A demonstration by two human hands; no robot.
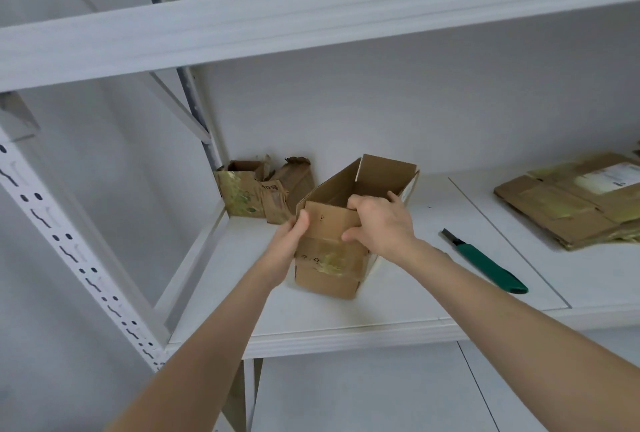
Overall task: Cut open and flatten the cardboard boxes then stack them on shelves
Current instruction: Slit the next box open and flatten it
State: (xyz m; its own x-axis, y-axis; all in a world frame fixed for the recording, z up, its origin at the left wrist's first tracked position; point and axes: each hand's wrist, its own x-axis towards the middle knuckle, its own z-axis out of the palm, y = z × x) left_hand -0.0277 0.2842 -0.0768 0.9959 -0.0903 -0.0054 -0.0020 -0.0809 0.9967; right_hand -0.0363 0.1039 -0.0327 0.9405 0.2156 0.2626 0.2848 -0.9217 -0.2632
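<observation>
An open brown cardboard box with tape across its near face stands on the white shelf. My left hand grips its near left corner. My right hand holds the near top edge, fingers hooked inside the box. A green-handled utility knife lies on the shelf to the right of the box, blade pointing away. A stack of flattened cardboard rests at the far right of the shelf.
Two torn, taped small boxes sit in the back left corner by the wall. A white upper shelf beam crosses overhead. A perforated upright post stands at left. A lower shelf shows below.
</observation>
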